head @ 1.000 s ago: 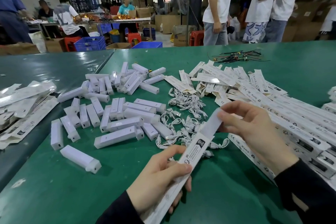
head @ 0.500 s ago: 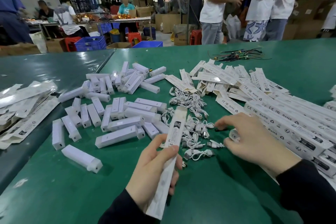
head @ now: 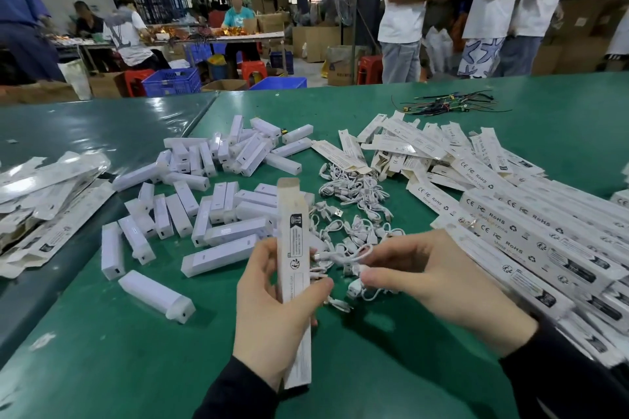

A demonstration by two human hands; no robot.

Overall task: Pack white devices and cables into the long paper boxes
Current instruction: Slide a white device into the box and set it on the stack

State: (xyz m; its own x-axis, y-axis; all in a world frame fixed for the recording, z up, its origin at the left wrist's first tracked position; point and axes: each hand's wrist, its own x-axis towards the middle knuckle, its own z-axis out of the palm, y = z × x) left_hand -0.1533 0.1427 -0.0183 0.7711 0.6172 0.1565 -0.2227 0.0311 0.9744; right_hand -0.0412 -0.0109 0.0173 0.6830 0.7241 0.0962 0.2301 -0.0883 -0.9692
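Both hands are busy just above the desk (head: 102, 367). Left hand (head: 272, 313) is wrapped around a long paper box (head: 294, 248), thumb on one side and fingers on the other, holding it pretty much upright with the open flap end pointing away from the person. Right hand (head: 439, 279) is just beside it, pinching a small coiled white cable (head: 343, 257) between thumb and fingertips, right next to the box's side. Dark sleeves on both arms.

Straight behind the hands there's a loose heap of more white cables (head: 354, 211), all tangled little loops on the green surface. To the left of that is a big scatter of white devices (head: 218, 201), chunky rectangular sticks lying every which way, one of them (head: 156, 294) sitting apart near the left hand. On the right, rows of printed long boxes (head: 544, 235) are stacked close together, running up to a messier pile of flat ones (head: 418, 150) farther back. Far left edge has a heap of glossy packaging sleeves (head: 44, 201). Way at the back of the desk, a little bundle of thin wires (head: 446, 102).

Beyond the desk, people in white shirts stand on the right, others sit at a far table with blue crates (head: 172, 82) and red stools around.
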